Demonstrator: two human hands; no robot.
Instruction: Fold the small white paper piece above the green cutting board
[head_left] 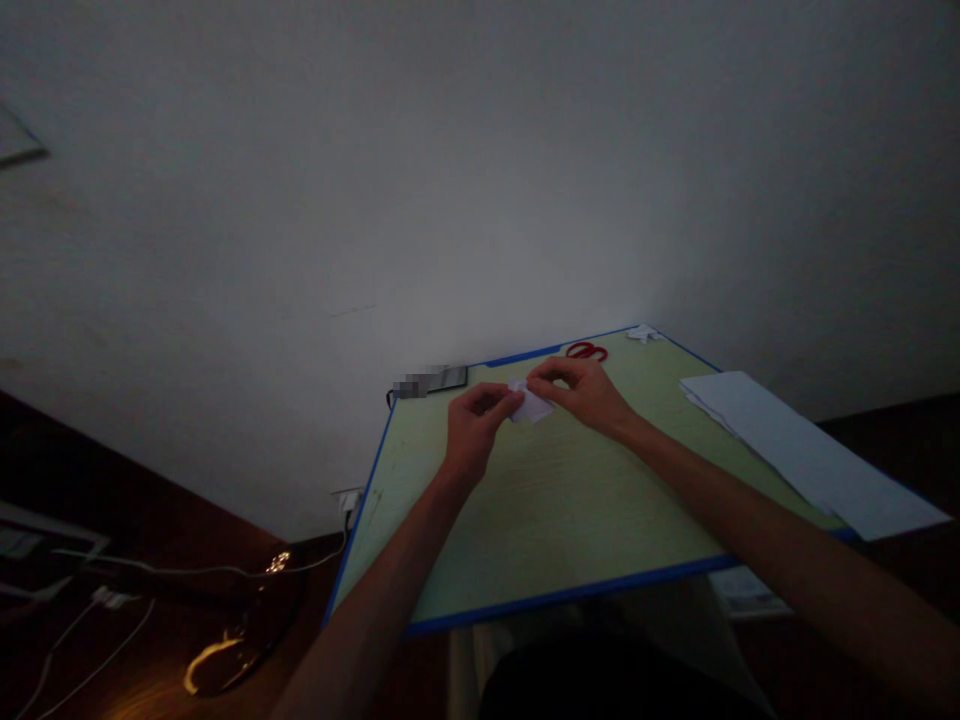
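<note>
A small folded piece of white paper (pixel 533 406) is held up between my two hands, above the far half of the table. On its left side, my left hand (pixel 477 422) pinches it between thumb and fingers. My right hand (pixel 581 393) grips its upper right corner with thumb and fingertips. The exact folds are too small and dim to make out. Just behind my right hand lies a pair of scissors (pixel 588 351) with red handles, its blades partly hidden.
A pale green table (pixel 525 530) with blue edging stands against the wall. White sheets (pixel 810 450) overhang its right edge. A folded white paper piece (pixel 643 334) lies at the far right corner, a dark flat device (pixel 448 379) at the far left. Cables (pixel 225 571) trail on the left.
</note>
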